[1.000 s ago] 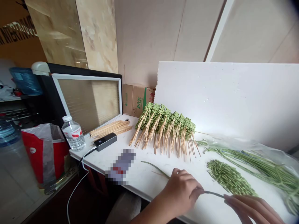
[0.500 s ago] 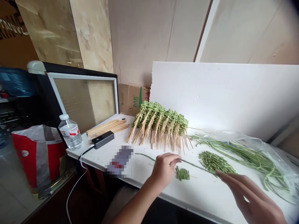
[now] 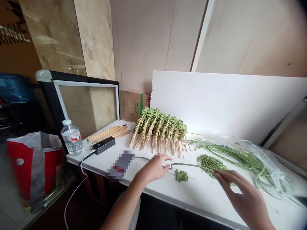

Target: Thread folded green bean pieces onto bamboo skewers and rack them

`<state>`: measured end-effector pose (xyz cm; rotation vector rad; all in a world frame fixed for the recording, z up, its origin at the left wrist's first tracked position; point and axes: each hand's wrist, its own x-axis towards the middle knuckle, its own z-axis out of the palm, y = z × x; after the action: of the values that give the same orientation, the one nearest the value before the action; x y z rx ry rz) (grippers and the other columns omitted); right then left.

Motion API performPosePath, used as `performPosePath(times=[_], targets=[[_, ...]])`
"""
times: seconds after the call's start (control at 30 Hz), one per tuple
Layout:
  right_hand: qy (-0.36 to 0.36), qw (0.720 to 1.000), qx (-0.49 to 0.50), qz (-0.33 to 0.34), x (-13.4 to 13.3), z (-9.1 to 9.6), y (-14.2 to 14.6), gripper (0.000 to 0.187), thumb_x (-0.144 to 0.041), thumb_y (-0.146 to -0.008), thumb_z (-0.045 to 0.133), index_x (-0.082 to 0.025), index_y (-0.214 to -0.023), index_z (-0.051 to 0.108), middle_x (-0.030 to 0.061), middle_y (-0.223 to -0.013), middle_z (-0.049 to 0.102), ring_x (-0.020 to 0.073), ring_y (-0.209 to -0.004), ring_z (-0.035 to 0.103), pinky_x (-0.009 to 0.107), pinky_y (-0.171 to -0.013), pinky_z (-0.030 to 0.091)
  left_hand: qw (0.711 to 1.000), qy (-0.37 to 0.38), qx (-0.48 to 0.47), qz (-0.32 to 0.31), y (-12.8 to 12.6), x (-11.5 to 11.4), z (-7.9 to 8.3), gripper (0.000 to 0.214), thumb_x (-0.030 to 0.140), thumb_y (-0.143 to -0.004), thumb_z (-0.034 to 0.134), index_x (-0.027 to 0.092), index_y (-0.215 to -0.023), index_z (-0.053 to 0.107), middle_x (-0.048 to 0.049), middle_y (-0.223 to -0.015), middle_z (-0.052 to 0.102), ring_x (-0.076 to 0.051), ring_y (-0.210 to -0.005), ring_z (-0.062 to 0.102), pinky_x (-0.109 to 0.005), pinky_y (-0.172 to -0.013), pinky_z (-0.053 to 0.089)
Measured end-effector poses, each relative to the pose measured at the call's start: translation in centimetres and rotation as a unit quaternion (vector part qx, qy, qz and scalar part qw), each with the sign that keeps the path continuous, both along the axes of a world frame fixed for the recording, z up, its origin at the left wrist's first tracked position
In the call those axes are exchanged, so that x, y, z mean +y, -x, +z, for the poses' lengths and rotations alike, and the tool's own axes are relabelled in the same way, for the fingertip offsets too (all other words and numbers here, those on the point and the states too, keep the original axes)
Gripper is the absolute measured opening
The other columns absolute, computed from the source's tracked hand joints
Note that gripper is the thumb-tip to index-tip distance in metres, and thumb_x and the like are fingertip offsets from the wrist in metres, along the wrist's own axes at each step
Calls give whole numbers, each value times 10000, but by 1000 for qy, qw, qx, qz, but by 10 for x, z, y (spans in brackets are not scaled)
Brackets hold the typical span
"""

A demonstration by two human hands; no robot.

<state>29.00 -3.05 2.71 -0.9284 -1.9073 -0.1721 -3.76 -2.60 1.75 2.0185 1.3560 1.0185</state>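
A long green bean [image 3: 184, 164] lies across the white table, with a kink beside my left hand [image 3: 155, 166]. That hand is open over the bean, thumb and fingers apart. My right hand [image 3: 242, 190] is closed in a pinch at the near side of a heap of cut bean pieces [image 3: 209, 163]. The bean runs toward its fingertips, where its end blends with the heap. Between my hands lies a small skewered row of bean pieces [image 3: 181, 176] on a thin stick.
Stacked bean skewers [image 3: 160, 124] stand at the back. Loose sticks [image 3: 107, 132], a black power bank [image 3: 104, 145], a water bottle [image 3: 72, 139] and a blurred-out flat object [image 3: 121, 166] are left. Long whole beans [image 3: 249, 159] lie on plastic at right.
My left hand has opened from its pinch on the bean. The bean, straight between my hands before, now bends. The whole view has shifted slightly.
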Motion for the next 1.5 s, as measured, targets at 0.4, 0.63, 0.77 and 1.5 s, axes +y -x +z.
performPosePath(times=[0.4,0.63,0.77,1.5], targets=[[43,998,41,33,-18,0,26,139,-349,-931,703,-256,-989,788,42,-792,706,193,-646,639,311,-584,535,998,-11,-55,27,17,-20,45,382,470,-1013,553,169,-1145,748,-78,-1122,779,-229,-1033,711,-314,-923,548],[57,989,28,132,-33,-9,50,199,-205,-930,696,-256,-1112,756,34,-811,708,182,-653,630,321,-614,548,983,62,-107,-138,-63,-50,33,320,443,-942,686,190,-1113,783,-65,-950,795,-202,-870,729,-280,-781,549],[80,987,29,139,-34,-11,49,147,-213,-950,678,-244,-1078,744,36,-813,715,182,-667,637,310,-610,544,982,92,-96,-131,-60,-47,28,283,394,-970,632,171,-1026,796,-45,-838,768,-162,-675,694,-256,-657,517],[-24,983,-109,144,-12,-34,28,266,-167,-911,702,-240,-1166,718,83,-958,725,244,-851,690,323,-711,564,987,31,-72,-142,-63,-34,14,250,293,-987,607,178,-974,829,-53,-833,783,-171,-807,701,-226,-802,499]])
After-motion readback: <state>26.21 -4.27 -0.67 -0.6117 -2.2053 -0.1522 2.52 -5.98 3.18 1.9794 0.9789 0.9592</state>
